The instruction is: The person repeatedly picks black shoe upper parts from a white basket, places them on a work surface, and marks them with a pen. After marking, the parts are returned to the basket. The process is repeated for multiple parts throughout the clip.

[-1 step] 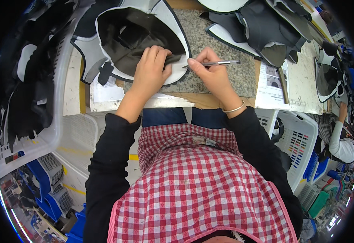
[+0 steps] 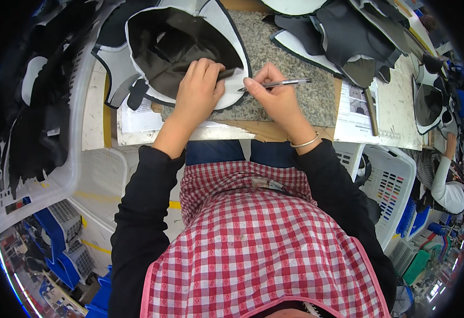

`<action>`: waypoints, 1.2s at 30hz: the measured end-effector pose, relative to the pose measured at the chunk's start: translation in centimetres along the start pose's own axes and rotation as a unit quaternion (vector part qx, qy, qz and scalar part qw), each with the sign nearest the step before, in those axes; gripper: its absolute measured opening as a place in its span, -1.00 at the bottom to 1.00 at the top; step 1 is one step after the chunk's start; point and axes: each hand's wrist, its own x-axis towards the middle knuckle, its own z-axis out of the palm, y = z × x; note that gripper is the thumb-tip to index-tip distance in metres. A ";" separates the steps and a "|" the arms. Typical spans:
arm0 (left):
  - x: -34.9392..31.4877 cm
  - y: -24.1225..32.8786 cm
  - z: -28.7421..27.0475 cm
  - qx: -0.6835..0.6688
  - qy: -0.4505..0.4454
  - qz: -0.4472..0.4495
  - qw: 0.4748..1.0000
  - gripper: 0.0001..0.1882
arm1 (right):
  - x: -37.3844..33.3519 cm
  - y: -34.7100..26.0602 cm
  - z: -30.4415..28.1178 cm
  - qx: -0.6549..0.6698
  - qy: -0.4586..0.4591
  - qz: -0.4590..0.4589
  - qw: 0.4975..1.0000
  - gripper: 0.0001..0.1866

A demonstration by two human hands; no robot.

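Observation:
A shaped fabric piece [image 2: 232,32] lies in front of me, white inside with black edging and a loose dark brown lining [image 2: 168,29]. My left hand [image 2: 197,90] rests on it, fingers extended over the lining and thumb apart beside a fold. Between the thumb and fingers of my right hand [image 2: 274,93] is a pen [image 2: 290,82], its point at the piece's white right margin. I cannot tell whether the point touches. A bangle [image 2: 307,142] circles my right wrist.
Under the work lies a speckled stone slab [image 2: 311,103]. More black and white pieces [image 2: 343,37] sit at the back right, near a printed sheet [image 2: 351,124] and a dark stick [image 2: 371,111]. White crates [image 2: 394,175] flank the table. Another person [image 2: 449,193] works far right.
My right hand and the pen have shifted very slightly left. My left hand stays on the fabric piece.

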 end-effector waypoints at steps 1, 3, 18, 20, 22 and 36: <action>0.0 -0.1 0.4 0.006 0.036 0.002 0.999 -0.66 | 0.0 0.4 0.3 -0.056 0.007 -0.011 0.998 -0.73; 0.0 -0.4 0.8 -0.025 0.049 0.006 0.998 -0.68 | 0.1 1.1 0.6 -0.079 0.023 -0.036 0.996 -0.72; -0.3 -0.7 1.1 -0.050 0.067 -0.015 0.996 -0.72 | 0.0 2.3 0.9 -0.169 0.025 -0.062 0.983 -0.71; -0.1 0.0 0.6 -0.050 0.066 -0.027 0.996 -0.70 | -0.2 2.1 0.9 -0.142 0.008 -0.035 0.989 -0.72; 0.2 0.8 -0.9 -0.116 0.029 -0.036 0.992 -0.69 | 0.0 1.3 0.5 -0.083 0.019 -0.004 0.996 -0.76; 8.7 -22.9 -18.1 0.255 0.192 -0.066 0.945 -0.31 | 9.0 1.6 3.0 -0.223 0.108 -0.055 0.967 -0.45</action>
